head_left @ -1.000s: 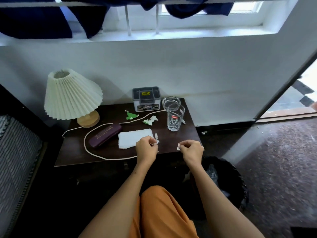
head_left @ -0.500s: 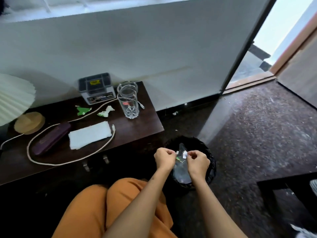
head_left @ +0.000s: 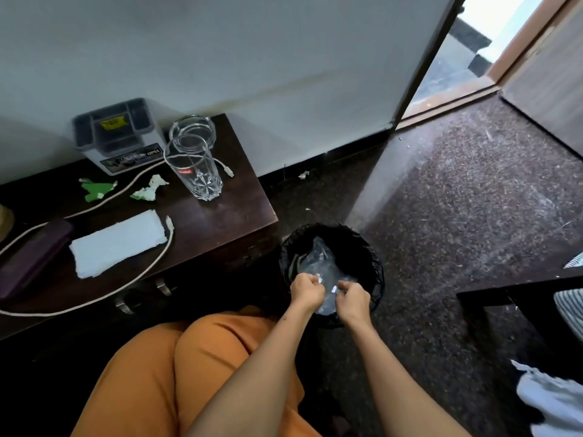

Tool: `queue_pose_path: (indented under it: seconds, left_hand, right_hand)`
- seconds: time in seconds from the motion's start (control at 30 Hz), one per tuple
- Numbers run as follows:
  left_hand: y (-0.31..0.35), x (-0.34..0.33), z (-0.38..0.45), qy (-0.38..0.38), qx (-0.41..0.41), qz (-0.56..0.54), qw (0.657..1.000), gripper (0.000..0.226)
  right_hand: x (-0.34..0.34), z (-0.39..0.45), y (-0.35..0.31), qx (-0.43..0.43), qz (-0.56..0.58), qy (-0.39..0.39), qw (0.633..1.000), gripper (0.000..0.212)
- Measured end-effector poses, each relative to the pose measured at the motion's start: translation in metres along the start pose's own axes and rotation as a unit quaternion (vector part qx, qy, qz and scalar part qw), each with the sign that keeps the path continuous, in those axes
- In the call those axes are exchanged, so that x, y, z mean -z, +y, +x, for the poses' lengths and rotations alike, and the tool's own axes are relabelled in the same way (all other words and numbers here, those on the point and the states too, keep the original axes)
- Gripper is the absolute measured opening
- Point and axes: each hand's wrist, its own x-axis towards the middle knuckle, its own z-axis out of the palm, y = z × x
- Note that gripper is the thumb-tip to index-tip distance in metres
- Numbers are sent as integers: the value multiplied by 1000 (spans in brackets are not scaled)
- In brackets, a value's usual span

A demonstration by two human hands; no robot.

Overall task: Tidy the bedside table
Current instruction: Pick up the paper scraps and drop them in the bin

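Two glasses (head_left: 194, 167), green scraps (head_left: 96, 190) and a tissue (head_left: 118, 242) are left on the bedside table (head_left: 220, 222). Over the bin (head_left: 375, 272) on the right, small white paper bits (head_left: 319, 280) are pinched in left hand (head_left: 304, 290) and right hand (head_left: 353, 299), fingers closed tight.

Your bench (head_left: 239, 212) sits at ten o'clock from your knees, its back edge against the wall. On it, the box (head_left: 118, 135) stands at the back, with two glasses (head_left: 194, 167) just to its right, one behind the other. Two paper scraps (head_left: 121, 190) lie in front of the box, the tissue (head_left: 118, 242) nearer you, the case (head_left: 33, 253) to its left, the cord (head_left: 138, 275) looping around both. The bin (head_left: 362, 247) stands on the floor off the bench's right front corner, at one o'clock, your hands (head_left: 329, 294) over it.
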Motion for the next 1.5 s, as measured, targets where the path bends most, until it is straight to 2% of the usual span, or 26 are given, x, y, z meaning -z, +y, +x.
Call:
queue_pose_path:
  seconds: [0.13, 0.3, 0.4, 0.53, 0.67, 0.87, 1.0, 1.27, 1.5]
  left_hand:
    - [0, 1, 4, -13, -6, -1, 1000, 26]
    - [6, 8, 4, -59, -17, -60, 996, 29]
    - [13, 20, -2, -67, -36, -78, 994, 42]
    - [13, 57, -16, 27, -61, -115, 991, 38]
    - [6, 115, -33, 102, -90, -147, 980, 36]
    - [-19, 211, -57, 236, -119, -201, 943, 31]
    - [-43, 262, -74, 319, -121, -198, 919, 28]
    - [-75, 321, -80, 357, -121, -170, 910, 31]
    - [-88, 343, -47, 361, -158, -103, 913, 33]
  right_hand:
    - [1, 1, -7, -10, -10, -1, 1000, 35]
    - [6, -14, -31, 25, -5, 37, 999, 30]
    - [8, -25, -48, 49, -2, 66, 997, 30]
    - [3, -38, -74, 91, 14, 94, 991, 32]
    - [-14, -60, -113, 161, 20, 84, 983, 32]
    - [-44, -110, -179, 264, 34, 66, 962, 33]
    - [-61, -137, -214, 321, 26, 45, 946, 31]
    - [-92, -171, -267, 378, 3, 16, 926, 33]
    - [-123, -147, -283, 410, -41, 7, 911, 33]
